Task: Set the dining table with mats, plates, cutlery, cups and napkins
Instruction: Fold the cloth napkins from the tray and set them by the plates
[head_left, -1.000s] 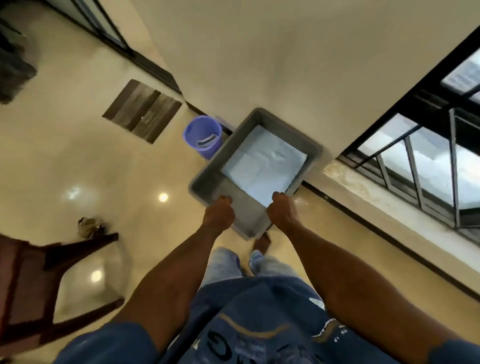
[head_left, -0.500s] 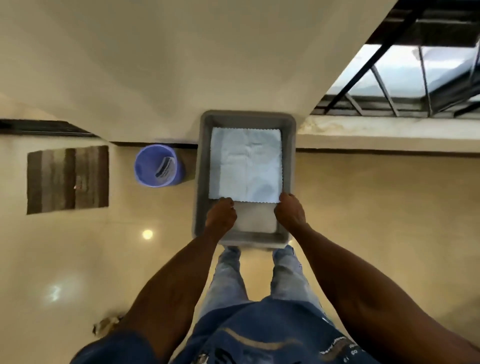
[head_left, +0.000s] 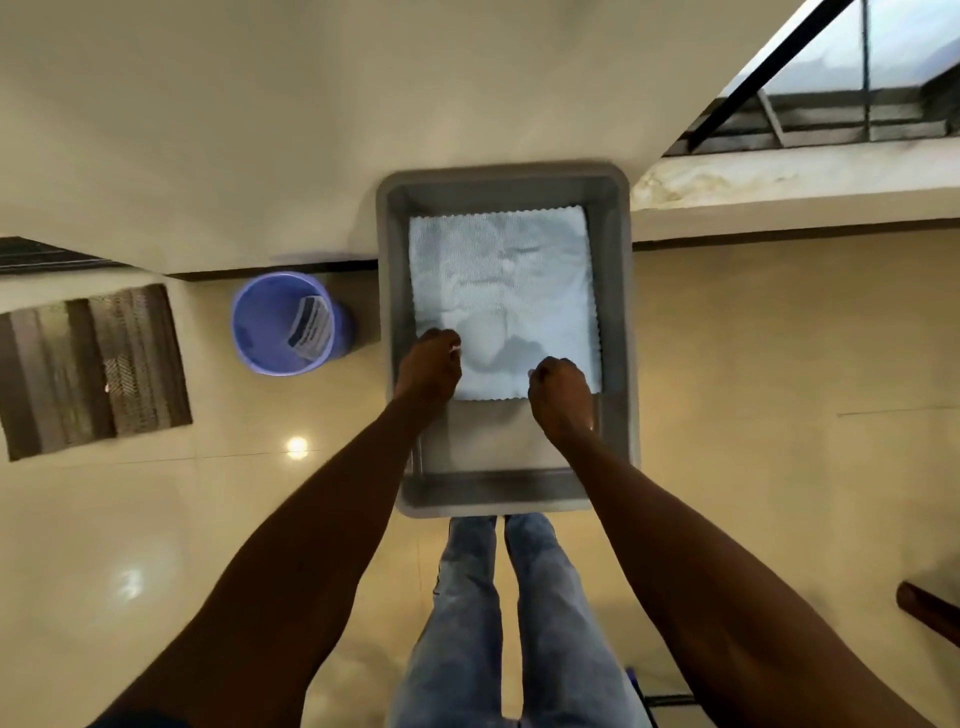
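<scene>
Head view: grey tub (head_left: 618, 322) on floor by wall, white cloth (head_left: 501, 291) lying flat inside. Left hand (head_left: 428, 366) & right hand (head_left: 561, 400) both curled, pinching cloth's near corners. Purple bin (head_left: 270, 332) just left of tub.

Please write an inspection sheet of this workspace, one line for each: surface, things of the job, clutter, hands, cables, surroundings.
Surface: glossy beige floor; no dining table in view.
Job's things: grey bin on the floor against the wall; a white cloth with a scalloped edge lies inside it, over bulging shapes that cannot be identified.
Clutter: blue bucket left of the bin, a striped item inside; brown striped mat farther left.
Hands: left hand and right hand are inside the bin, fingers curled at the cloth's near edge, apparently pinching it.
Cables: nothing seen.
Surroundings: cream wall; barred window upper right; dark wooden furniture edge at right; the person's jeans below.
</scene>
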